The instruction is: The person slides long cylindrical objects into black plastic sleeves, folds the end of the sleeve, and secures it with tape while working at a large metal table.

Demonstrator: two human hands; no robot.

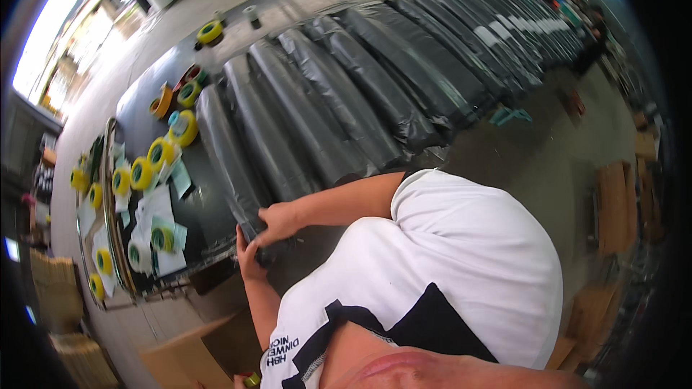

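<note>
A long row of black film-wrapped rolls [375, 86] lies side by side along the table [137, 101]. The nearest roll [227, 151] sits at the row's end, beside yellow tape reels [160, 153] and paper slips [155, 205]. It looks heavy and firm, its wrap slick and loose; take hold at the end, where the film bunches. The right hand [277, 222] is closed over that end. The left hand [249, 259] presses it from below, apparently gripping, though the fingers are partly hidden.

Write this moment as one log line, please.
left hand: gripping end of black wrapped roll | right hand: gripping same end | beside: yellow tape rolls
</note>
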